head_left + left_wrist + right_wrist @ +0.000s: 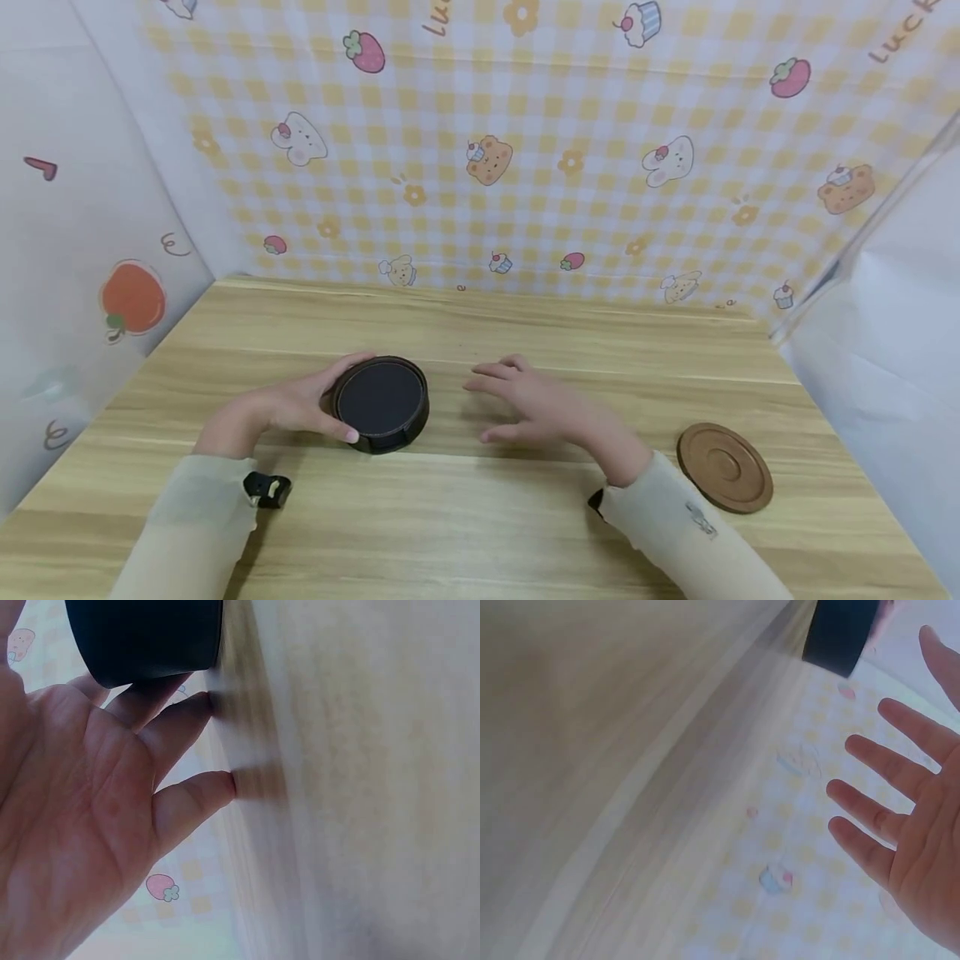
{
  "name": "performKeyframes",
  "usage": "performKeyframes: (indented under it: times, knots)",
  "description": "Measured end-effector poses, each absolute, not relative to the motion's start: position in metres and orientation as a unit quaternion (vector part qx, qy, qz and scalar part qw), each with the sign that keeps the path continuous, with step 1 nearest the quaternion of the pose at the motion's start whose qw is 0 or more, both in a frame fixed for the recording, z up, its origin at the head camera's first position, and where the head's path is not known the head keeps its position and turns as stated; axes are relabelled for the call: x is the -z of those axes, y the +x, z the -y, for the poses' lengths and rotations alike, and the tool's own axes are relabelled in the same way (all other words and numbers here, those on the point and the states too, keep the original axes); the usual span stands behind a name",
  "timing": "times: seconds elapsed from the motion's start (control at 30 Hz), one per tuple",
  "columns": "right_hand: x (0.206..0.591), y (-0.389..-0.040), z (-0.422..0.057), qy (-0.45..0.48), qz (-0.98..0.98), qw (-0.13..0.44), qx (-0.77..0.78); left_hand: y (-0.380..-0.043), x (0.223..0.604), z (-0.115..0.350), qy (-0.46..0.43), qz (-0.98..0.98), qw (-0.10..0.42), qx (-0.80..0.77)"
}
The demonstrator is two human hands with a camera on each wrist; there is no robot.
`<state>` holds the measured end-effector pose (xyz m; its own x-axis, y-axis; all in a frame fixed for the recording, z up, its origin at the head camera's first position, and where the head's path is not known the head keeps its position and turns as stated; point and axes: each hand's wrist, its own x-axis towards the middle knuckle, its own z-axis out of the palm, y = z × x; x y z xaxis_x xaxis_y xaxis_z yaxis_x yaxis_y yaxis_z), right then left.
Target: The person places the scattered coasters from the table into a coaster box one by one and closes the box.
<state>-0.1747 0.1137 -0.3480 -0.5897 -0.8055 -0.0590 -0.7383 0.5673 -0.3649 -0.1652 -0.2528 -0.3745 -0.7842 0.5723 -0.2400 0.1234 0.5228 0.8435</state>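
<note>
A round black coaster holder [416, 421] with a dark round top surface stands on the table, left of the middle. My left hand [303, 404] holds it from the left side, thumb at the front edge and fingers behind. In the left wrist view the holder [146, 637] lies past the fingers, with a gap between it and the palm. My right hand [543, 404] hovers over the table to the right of the holder, apart from it. Its fingers [892, 769] are spread and hold nothing in the right wrist view. A brown round coaster [723, 468] with ringed grooves lies beside the right forearm.
The wood-grain table [450, 533] reaches back to a yellow checked cloth wall [525, 208] with cartoon prints. White printed sheets close off the left side [67, 217] and right side [900, 333].
</note>
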Motion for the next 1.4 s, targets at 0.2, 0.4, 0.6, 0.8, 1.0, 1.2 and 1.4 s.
performKeyframes:
  times: [0.2,0.4,0.6,0.8,1.0,1.2,1.4]
  knots:
    - [0.343,-0.159,-0.154,-0.429,-0.887,0.069,0.156,-0.164,0.374,0.253,0.21,-0.839,0.247,-0.437]
    - [0.339,-0.145,-0.187,-0.383,-0.909,0.046,0.16,-0.163,0.374,0.253,0.211,-0.841,0.247,-0.432]
    - [0.337,-0.135,-0.216,-0.363,-0.917,0.002,0.164,-0.161,0.375,0.252,0.206,-0.842,0.252,-0.43]
    - [0.334,-0.126,-0.25,-0.331,-0.931,-0.022,0.149,-0.161,0.375,0.252,0.206,-0.842,0.248,-0.433]
    - [0.337,-0.119,-0.285,-0.296,-0.944,-0.034,0.145,-0.161,0.373,0.252,0.2,-0.846,0.25,-0.427]
    - [0.348,-0.117,-0.322,-0.264,-0.952,-0.034,0.149,-0.161,0.374,0.253,0.193,-0.849,0.253,-0.423]
    - [0.36,-0.113,-0.351,-0.243,-0.954,-0.033,0.173,-0.162,0.376,0.252,0.195,-0.848,0.249,-0.425]
